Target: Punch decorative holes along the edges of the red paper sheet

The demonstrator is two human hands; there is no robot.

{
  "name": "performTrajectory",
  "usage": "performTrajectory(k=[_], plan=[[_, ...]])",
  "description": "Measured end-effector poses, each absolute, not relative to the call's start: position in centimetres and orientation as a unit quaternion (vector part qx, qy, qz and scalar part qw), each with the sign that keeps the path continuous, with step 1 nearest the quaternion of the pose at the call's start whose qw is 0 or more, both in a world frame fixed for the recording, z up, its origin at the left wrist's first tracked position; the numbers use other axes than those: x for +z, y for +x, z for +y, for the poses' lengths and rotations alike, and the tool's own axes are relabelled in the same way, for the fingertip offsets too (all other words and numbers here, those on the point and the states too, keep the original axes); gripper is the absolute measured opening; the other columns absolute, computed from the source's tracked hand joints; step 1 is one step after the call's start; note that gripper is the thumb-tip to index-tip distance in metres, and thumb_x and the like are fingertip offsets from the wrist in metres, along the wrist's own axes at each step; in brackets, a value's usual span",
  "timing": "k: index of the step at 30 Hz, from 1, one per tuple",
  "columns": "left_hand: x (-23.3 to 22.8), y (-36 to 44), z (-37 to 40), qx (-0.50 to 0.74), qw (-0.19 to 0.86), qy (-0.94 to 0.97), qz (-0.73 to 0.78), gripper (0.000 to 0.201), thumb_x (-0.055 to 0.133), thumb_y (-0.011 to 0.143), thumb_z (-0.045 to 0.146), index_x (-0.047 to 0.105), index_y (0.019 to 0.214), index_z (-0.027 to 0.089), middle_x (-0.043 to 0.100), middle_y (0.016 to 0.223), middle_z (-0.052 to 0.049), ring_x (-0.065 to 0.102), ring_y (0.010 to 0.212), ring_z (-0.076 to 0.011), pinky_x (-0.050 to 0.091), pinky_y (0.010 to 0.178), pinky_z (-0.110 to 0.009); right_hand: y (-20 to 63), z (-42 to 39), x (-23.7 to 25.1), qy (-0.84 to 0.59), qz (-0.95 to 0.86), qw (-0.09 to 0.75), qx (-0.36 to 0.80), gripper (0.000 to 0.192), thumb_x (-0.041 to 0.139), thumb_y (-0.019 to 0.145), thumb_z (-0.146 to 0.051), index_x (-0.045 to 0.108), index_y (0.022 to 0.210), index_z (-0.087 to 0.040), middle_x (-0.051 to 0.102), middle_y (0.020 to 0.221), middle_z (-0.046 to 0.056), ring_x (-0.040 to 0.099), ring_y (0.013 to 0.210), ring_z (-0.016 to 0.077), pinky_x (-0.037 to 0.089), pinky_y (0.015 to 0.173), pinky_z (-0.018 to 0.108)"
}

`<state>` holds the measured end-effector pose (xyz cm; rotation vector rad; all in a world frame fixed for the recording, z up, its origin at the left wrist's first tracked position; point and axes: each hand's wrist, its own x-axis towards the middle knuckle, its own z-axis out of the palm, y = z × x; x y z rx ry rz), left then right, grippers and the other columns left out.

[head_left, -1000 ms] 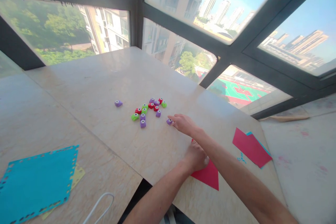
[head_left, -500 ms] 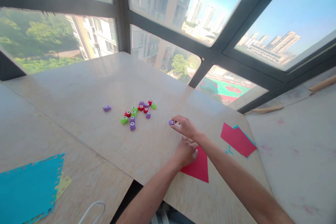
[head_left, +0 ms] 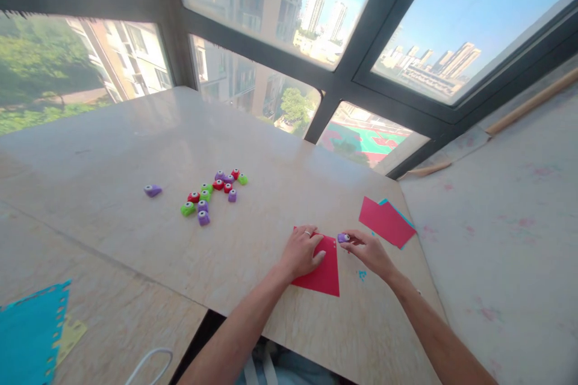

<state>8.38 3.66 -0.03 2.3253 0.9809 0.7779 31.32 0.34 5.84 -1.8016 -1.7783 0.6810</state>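
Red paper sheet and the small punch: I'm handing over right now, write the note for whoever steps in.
Left hand: flat on the red paper sheet, pinning it to the table.
Right hand: pinching a small purple punch at the sheet's right edge.
Elsewhere: pile of punches mid-table, one lone purple punch to its left, stacked red and blue sheets to the right.
Done: punch fetched; a few holes seem to show along the sheet's right edge.
Left: other edges look unpunched.
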Motion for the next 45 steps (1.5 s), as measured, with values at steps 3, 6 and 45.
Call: performTrajectory(k=[3,6,45], plan=[[0.2,8.3,3.6,0.261,0.238,0.869,0.346,0.041,0.064,0.083,0.040,0.062,0.119,0.020,0.055,0.134,-0.013,0.044,0.128,-0.0299,0.033,0.108,-0.048,32.1,-1.2,4.4,-0.667,-0.656,0.249,0.252,0.025,0.067,0.077,-0.040,0.072,0.095,-0.023,0.076,0.095,0.008,0.070,0.080,0.0236,0.055,0.078,0.039],[0.6,8.2,3.6,0.241,0.230,0.888,0.318,0.043,0.064,0.083,0.041,0.062,0.120,0.021,0.056,0.131,-0.012,0.043,0.128,-0.0300,0.031,0.109,-0.048,32.4,-1.9,3.4,-0.668,-0.651,0.263,0.249,0.027,0.067,0.077,-0.041,0.072,0.095,-0.022,0.075,0.094,0.008,0.069,0.080,0.0233,0.055,0.078,0.039],[3.3,11.3,7.5,0.040,0.246,0.890,0.383,0.061,0.081,0.063,0.051,0.060,0.112,0.020,0.062,0.110,-0.012,0.052,0.111,-0.0332,0.040,0.090,-0.043,32.1,-2.7,0.3,-0.632,-0.652,0.364,0.207,0.028,0.068,0.084,-0.045,0.072,0.102,-0.025,0.070,0.102,0.008,0.063,0.096,0.0246,0.050,0.089,0.042]])
